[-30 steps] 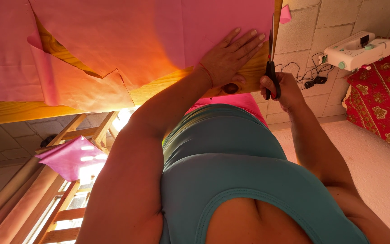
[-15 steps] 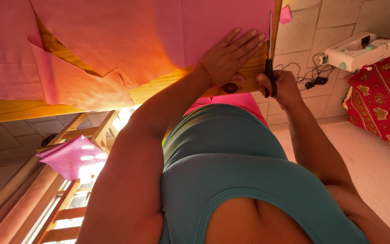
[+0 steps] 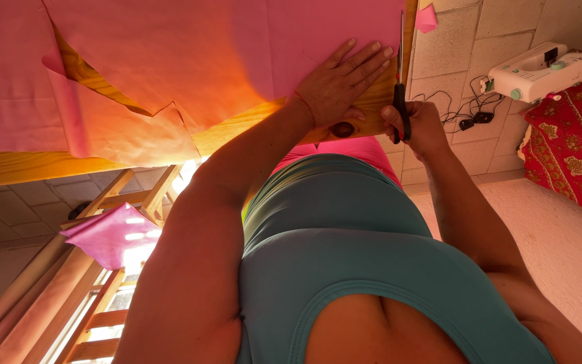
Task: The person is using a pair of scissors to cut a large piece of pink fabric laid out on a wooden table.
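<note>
Left hand (image 3: 342, 84): laid flat with fingers spread, pressing the pink fabric (image 3: 190, 61) onto the wooden surface (image 3: 28, 168) near its right edge. Right hand (image 3: 417, 125): closed around the black handles of scissors (image 3: 399, 101), blades pointing away along the fabric's right edge. Also present: white sewing machine (image 3: 540, 71) far right, above a red patterned cloth (image 3: 574, 148); folded pink piece (image 3: 112, 232) on a wooden chair (image 3: 122, 202), lower left.

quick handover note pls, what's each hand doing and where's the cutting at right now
Left hand: flat on the pink fabric, pinning it to the wooden table.
Right hand: grip closed on black scissors, blades pointing up along the fabric's right edge.
Done: an offcut lies past the blades; ragged cut edges show on the left.
Left: the cut along the right edge is unfinished.
</note>
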